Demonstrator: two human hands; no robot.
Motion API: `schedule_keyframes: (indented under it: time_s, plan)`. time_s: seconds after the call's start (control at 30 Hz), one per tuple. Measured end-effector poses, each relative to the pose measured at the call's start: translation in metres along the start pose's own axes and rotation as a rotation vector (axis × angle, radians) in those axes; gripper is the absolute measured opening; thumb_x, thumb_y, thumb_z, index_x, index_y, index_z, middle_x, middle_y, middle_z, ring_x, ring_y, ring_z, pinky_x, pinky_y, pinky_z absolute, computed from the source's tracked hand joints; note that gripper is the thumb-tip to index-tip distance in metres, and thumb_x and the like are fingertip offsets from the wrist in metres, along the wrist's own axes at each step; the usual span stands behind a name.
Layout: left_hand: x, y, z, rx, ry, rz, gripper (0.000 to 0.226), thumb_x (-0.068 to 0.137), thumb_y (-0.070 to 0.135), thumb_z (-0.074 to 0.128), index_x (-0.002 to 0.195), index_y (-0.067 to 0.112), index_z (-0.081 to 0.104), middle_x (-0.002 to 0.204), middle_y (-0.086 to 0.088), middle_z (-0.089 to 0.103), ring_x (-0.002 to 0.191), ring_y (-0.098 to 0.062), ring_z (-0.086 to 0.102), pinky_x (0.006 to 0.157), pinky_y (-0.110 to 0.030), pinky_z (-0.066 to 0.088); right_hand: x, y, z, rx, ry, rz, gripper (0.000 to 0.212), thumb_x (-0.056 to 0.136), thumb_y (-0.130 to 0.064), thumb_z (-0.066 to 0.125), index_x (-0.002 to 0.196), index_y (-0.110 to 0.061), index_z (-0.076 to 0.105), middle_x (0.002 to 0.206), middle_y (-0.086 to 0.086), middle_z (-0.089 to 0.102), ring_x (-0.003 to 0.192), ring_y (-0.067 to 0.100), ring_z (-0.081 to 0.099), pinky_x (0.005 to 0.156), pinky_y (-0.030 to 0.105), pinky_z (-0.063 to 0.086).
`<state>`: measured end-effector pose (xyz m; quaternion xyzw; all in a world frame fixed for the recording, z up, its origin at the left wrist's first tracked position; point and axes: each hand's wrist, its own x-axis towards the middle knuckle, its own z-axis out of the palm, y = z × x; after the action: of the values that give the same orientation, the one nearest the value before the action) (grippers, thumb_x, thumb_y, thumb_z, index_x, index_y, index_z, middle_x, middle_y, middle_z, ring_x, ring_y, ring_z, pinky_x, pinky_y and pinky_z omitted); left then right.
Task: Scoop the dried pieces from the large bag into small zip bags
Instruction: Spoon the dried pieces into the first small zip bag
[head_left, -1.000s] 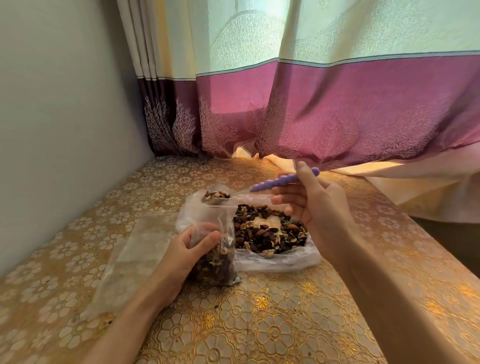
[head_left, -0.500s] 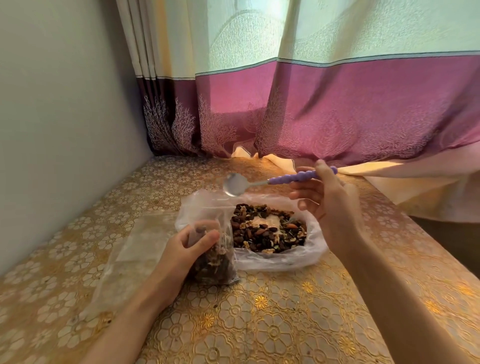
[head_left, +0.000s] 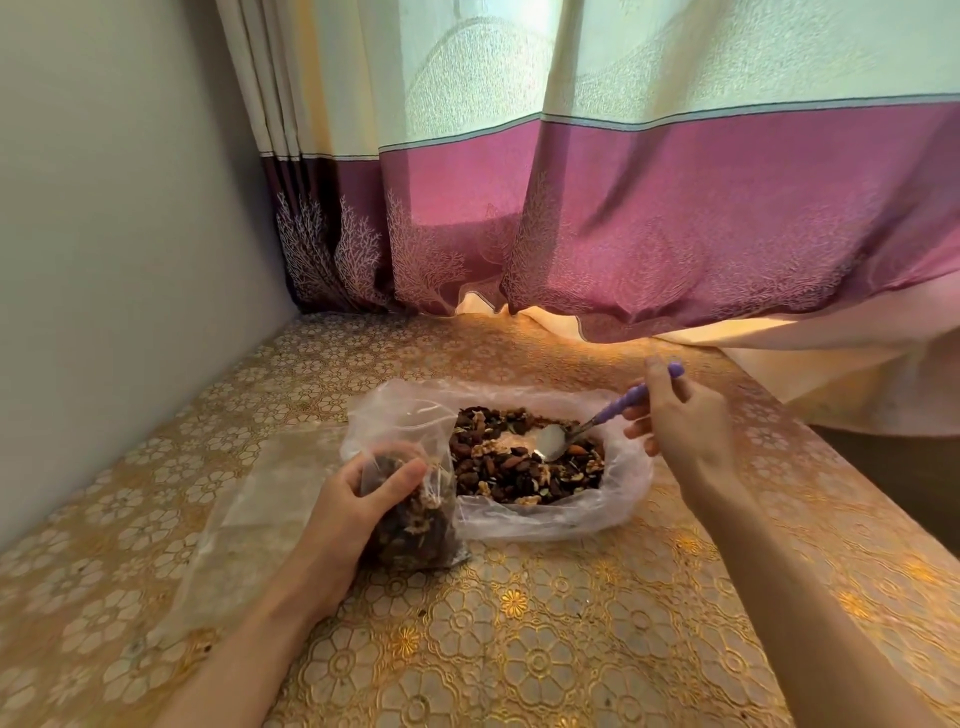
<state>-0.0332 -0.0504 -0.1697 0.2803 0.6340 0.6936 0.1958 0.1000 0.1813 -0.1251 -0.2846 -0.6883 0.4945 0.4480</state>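
- The left grip (head_left: 347, 512) grasps the small clear plastic zip bag (head_left: 415, 514), partly filled, upright on the gold flowered bench (head_left: 519, 649).
- The right grip (head_left: 675, 421) pinches the purple-handled metal spoon (head_left: 553, 441); its bowl seems to touch the dried brown pieces (head_left: 498, 473) in the large clear bag (head_left: 623, 478).

The right hand (head_left: 680, 421) has swung the spoon (head_left: 592, 423) away from the mouth of the small zip bag (head_left: 415, 499) and down into the large bag (head_left: 618, 499) — a second ago its bowl sat loaded above the small bag, then hung empty in the air; now it rests among the dried pieces (head_left: 519, 467) — handle tilted up toward the fingers
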Motion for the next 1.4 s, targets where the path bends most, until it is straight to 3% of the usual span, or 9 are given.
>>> schedule_keyframes:
  time_s: [0.17,0.3,0.4,0.63,0.8,0.93,1.0,1.23,1.4]
  plan:
    - [0.0,0.001,0.001,0.006,-0.001,0.004,0.06,0.039,0.061,0.081,0.088,0.028,0.071,0.094,-0.006,0.071,0.089,-0.019,0.068,0.079,-0.036,0.054,-0.003,0.003,0.004,0.153,-0.138,0.199,0.043,0.099,-0.033,0.042,0.07,-0.008,0.061,0.06,0.003,0.071,0.044,0.006,0.053,0.039,0.016,0.037]
    - [-0.001,0.003,0.002,-0.004,0.0,0.005,0.049,0.045,0.055,0.079,0.086,0.029,0.071,0.093,-0.005,0.072,0.09,-0.02,0.067,0.079,-0.035,0.054,-0.008,0.003,0.012,0.236,-0.237,0.33,0.041,0.1,-0.028,0.042,0.074,-0.004,0.062,0.063,0.006,0.072,0.043,0.007,0.055,0.041,0.015,0.041]
    - [-0.001,0.002,0.002,-0.006,0.001,0.0,0.047,0.049,0.055,0.08,0.087,0.029,0.071,0.094,-0.004,0.071,0.091,-0.019,0.067,0.079,-0.035,0.054,-0.01,0.002,0.015,0.258,-0.255,0.344,0.041,0.1,-0.028,0.042,0.073,-0.004,0.062,0.062,0.005,0.071,0.047,0.008,0.058,0.045,0.016,0.045]
    - [-0.001,0.002,0.001,0.008,-0.03,-0.01,0.066,0.033,0.068,0.079,0.089,0.033,0.071,0.093,0.002,0.072,0.087,-0.015,0.068,0.074,-0.033,0.055,-0.011,0.0,0.012,0.329,-0.189,0.414,0.04,0.1,-0.027,0.043,0.074,-0.003,0.061,0.058,0.006,0.07,0.048,0.008,0.064,0.048,0.017,0.049]
    - [0.0,0.002,0.002,0.038,-0.027,-0.011,0.065,0.034,0.073,0.076,0.088,0.038,0.07,0.093,0.004,0.072,0.087,-0.013,0.067,0.069,-0.025,0.054,-0.008,-0.001,0.01,0.378,-0.108,0.378,0.04,0.099,-0.026,0.044,0.073,-0.003,0.061,0.054,0.004,0.068,0.046,0.008,0.062,0.044,0.015,0.048]
    - [-0.001,0.001,0.003,0.07,-0.005,-0.013,0.047,0.052,0.066,0.074,0.089,0.038,0.071,0.097,-0.012,0.068,0.096,-0.026,0.064,0.088,-0.043,0.052,-0.008,-0.007,0.009,0.449,-0.096,0.316,0.04,0.099,-0.027,0.043,0.072,-0.003,0.061,0.054,0.004,0.068,0.046,0.009,0.061,0.045,0.016,0.047]
    - [-0.001,0.001,0.003,0.078,0.0,-0.017,0.036,0.059,0.057,0.07,0.088,0.036,0.071,0.098,-0.014,0.068,0.097,-0.028,0.064,0.089,-0.045,0.051,-0.009,-0.014,0.01,0.507,-0.112,0.285,0.04,0.099,-0.027,0.044,0.072,-0.003,0.061,0.056,0.006,0.069,0.046,0.01,0.061,0.041,0.015,0.047]
    - [0.001,0.001,0.005,0.114,-0.002,-0.031,0.028,0.057,0.048,0.068,0.078,0.03,0.073,0.084,0.004,0.074,0.078,-0.007,0.069,0.062,-0.015,0.05,-0.015,-0.039,0.015,0.587,-0.211,0.174,0.044,0.1,-0.032,0.04,0.086,0.004,0.061,0.072,0.013,0.073,0.051,0.01,0.062,0.041,0.015,0.044]
    - [0.001,0.001,0.004,0.11,-0.006,-0.03,0.042,0.057,0.049,0.069,0.09,0.024,0.07,0.087,0.004,0.074,0.083,-0.01,0.068,0.07,-0.021,0.051,-0.026,-0.051,0.018,0.591,-0.319,0.102,0.043,0.1,-0.029,0.041,0.077,0.0,0.063,0.072,0.013,0.073,0.052,0.012,0.062,0.042,0.016,0.045]
